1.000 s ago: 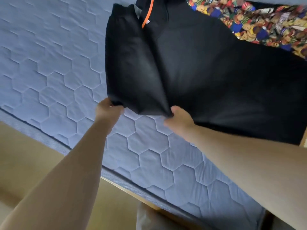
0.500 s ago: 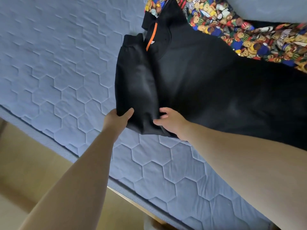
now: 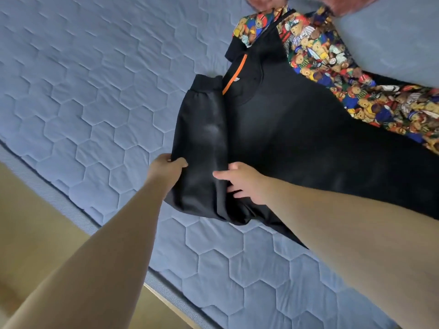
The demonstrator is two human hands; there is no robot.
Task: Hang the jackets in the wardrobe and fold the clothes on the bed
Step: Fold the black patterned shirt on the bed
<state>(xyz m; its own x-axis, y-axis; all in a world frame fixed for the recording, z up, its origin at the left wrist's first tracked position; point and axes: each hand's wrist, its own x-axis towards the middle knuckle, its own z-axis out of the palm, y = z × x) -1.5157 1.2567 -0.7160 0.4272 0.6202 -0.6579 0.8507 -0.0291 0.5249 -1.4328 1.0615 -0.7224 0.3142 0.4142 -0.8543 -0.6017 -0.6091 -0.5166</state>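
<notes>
your left hand (image 3: 166, 170) pinches the folded-over 9 o'clock edge of the black garment (image 3: 285, 138), thumb on top; your right hand (image 3: 242, 184) rests on it, fingers loosely spread, gripping nothing; the garment lies on the blue bed (image 3: 95, 91), a bear-print cloth (image 3: 320, 55) at its 1 o'clock

Bedroom in a home — a bed (image 3: 95, 96) with a blue hexagon-quilted cover fills the frame, black garment (image 3: 297, 138) and teddy-bear print shirt (image 3: 316, 53) spread on it toward 1 o'clock, tan floor (image 3: 35, 222) at 8 o'clock.
</notes>
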